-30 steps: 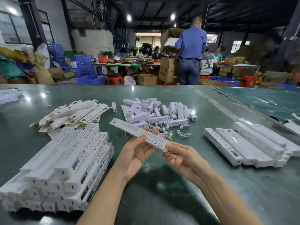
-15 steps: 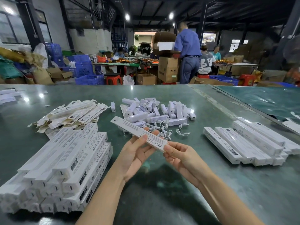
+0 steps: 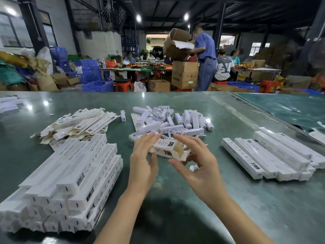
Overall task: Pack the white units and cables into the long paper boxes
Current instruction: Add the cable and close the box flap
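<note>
One long paper box (image 3: 168,149) is held between both hands above the green table (image 3: 175,217), with its open end turned toward the camera, so that the brown inside and the raised end flaps are seen. It is gripped by the left hand (image 3: 143,156) from the left side, the fingers laid along its top and the thumb below; the right hand (image 3: 197,160) is curled round the open end, with the fingers over the top edge and the thumb under the flap. The box is judged to be opened up and made ready for filling, and nothing is seen inside it yet. For the next move a white unit and a cable must be taken from the loose pile of white units (image 3: 168,120) just behind the hands, where thin cables (image 3: 175,133) are also lying, and one hand must be freed for this. To the left, a heap of flat unfolded boxes (image 3: 77,123) is lying, and in front of it a big stack of closed boxes (image 3: 70,182); a smaller row of closed boxes (image 3: 274,155) is placed on the right. Behind the table a dim workshop is seen, with blue crates (image 3: 91,74), cardboard cartons (image 3: 184,74), red stools (image 3: 124,85) and other workers, one of whom (image 3: 204,59) is lifting a carton.
</note>
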`<state>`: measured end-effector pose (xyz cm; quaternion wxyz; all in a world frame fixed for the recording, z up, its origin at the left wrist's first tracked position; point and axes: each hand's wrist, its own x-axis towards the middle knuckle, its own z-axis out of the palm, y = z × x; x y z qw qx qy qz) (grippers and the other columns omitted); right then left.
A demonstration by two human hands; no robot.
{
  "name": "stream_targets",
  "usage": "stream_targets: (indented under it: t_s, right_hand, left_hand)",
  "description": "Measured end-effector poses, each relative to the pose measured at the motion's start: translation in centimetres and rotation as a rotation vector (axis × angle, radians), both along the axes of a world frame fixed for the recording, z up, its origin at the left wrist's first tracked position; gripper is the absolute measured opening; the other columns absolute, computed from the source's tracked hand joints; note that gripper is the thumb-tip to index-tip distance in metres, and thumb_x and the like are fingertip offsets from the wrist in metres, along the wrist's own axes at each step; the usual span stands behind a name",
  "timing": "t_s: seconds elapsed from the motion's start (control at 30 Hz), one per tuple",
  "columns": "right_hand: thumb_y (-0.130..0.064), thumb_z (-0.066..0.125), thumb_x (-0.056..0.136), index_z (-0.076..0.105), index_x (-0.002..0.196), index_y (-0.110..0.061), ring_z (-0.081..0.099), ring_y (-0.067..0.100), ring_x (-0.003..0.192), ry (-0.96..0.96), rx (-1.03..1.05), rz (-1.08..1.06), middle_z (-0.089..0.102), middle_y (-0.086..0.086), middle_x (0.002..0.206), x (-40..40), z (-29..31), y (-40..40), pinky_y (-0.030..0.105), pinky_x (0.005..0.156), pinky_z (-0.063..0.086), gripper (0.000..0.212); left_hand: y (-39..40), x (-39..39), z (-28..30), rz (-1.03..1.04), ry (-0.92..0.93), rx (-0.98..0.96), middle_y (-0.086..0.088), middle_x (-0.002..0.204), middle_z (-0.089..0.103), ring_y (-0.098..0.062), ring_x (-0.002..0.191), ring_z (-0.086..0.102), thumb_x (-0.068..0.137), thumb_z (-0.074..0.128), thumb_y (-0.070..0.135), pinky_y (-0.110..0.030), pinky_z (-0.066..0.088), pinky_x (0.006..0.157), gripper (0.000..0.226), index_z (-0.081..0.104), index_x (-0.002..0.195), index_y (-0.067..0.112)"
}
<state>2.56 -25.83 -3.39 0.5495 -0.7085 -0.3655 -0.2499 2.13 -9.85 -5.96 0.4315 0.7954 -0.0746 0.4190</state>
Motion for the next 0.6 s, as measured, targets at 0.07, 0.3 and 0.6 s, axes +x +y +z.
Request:
stream_targets:
  t_s: [0.07,0.3,0.6]
  right_hand:
    - [-0.006,0.079,0.076,0.066,0.115,-0.018,0.06,0.009,0.086,-0.067,-0.01,-0.051,0.064,-0.003,0.109,-0.3,0.0,0.2,0.012,0.074,0.045,0.043]
    - [0.009,0.077,0.07,0.064,0.101,-0.005,0.057,0.005,0.093,-0.183,0.017,-0.263,0.06,0.001,0.1,0.8,-1.2,0.0,0.016,0.083,0.046,0.036]
    - [-0.043,0.059,0.089,0.051,0.131,-0.017,0.048,0.008,0.117,-0.083,-0.501,-0.046,0.051,-0.004,0.128,1.6,-1.5,1.3,0.017,0.102,0.035,0.05]
  left_hand:
    - [-0.3,0.1,-0.1,0.024,0.028,-0.03,-0.004,0.14,0.051,-0.013,0.137,0.04,0.08,0.058,-0.021,-0.029,0.029,0.116,0.066,0.057,0.13,0.022]
    - [-1.4,0.4,0.1,-0.113,0.412,-0.652,0.0,0.086,0.076,-0.011,0.083,0.068,0.096,0.056,0.038,-0.016,0.048,0.067,0.027,0.071,0.091,0.017]
    - [-0.5,1.4,-0.9,-0.15,0.393,-0.759,-0.008,0.072,0.07,-0.011,0.059,0.064,0.091,0.062,0.039,-0.022,0.05,0.054,0.028,0.07,0.09,0.012]
